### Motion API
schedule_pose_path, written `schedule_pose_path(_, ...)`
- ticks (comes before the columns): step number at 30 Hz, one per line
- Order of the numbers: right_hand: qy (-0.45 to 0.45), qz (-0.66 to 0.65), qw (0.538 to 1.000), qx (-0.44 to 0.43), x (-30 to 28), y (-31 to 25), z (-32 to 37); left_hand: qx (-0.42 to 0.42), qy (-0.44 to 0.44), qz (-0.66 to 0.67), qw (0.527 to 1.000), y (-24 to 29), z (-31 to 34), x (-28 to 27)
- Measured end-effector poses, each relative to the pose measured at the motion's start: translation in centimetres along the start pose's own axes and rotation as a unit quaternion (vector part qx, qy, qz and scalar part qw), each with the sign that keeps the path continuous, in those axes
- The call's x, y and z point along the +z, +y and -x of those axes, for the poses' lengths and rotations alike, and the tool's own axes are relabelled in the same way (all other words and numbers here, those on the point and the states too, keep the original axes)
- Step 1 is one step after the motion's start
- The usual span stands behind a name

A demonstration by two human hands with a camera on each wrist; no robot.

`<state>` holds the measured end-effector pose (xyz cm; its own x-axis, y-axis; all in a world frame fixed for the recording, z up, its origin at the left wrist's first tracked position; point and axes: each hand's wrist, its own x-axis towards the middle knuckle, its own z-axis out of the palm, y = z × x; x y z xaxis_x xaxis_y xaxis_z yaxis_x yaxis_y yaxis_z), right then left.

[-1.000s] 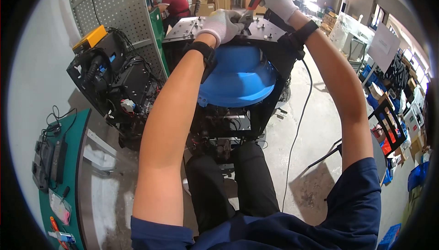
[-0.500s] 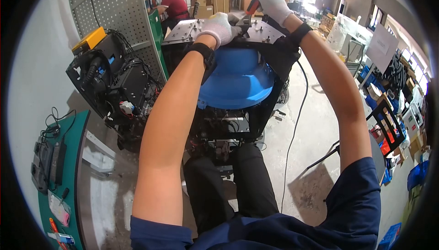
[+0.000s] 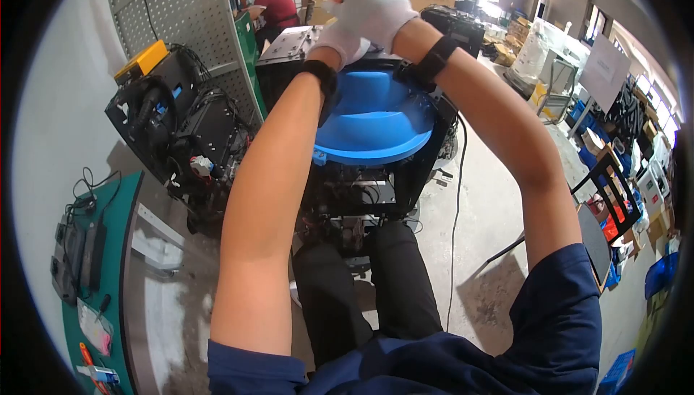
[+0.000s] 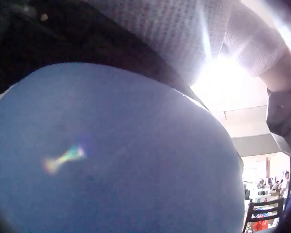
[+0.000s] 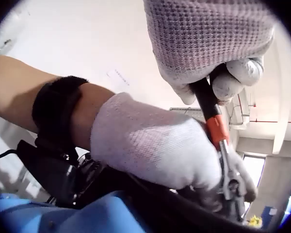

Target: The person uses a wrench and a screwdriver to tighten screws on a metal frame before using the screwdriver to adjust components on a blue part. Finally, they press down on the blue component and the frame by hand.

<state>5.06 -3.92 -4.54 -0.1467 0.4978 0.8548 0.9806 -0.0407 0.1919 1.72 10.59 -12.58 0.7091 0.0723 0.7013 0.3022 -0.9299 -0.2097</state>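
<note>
Red-banded tool [image 5: 217, 130], above and beyond blue cover [image 3: 376, 135]: likely stiff, sturdy, weightier toward metal end [image 5: 231, 187]; dark handle [image 5: 204, 99] should give surest hold. Right hand [image 5: 211, 41] wraps handle; left hand [image 5: 157, 148] grips around metal end, beyond blue cover.

blue cover [image 3: 372, 135] blocking below, open floor [image 3: 483, 203] rightward

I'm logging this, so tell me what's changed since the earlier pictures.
The right hand has moved to the person's left, taking the handle of the wrench along; in the head view that hand now partly covers the left hand. Nothing was let go or taken up. The left hand stays at the wrench's head, and the round blue part stays put.
</note>
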Motion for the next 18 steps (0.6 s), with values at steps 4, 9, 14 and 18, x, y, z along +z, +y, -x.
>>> schedule_pose_path(4, -0.013, -0.100, 0.991, 0.086, -3.4, 1.6, -0.5, -0.131, -0.080, 0.103, 0.983, 1.5, -0.7, -2.0)
schedule_pose_path(9, 0.060, -0.252, 0.958, 0.123, -3.3, 8.5, 0.2, -0.214, -0.015, 0.243, 0.946, 4.2, 0.7, -6.5)
schedule_pose_path(14, -0.025, -0.351, 0.919, 0.178, -2.4, 13.1, 1.9, -0.211, -0.111, 0.259, 0.936, 4.8, 0.6, -7.3)
schedule_pose_path(18, 0.022, -0.355, 0.918, 0.173, 0.9, 15.2, 1.8, -0.214, -0.123, 0.237, 0.940, 5.0, 0.5, -7.4)
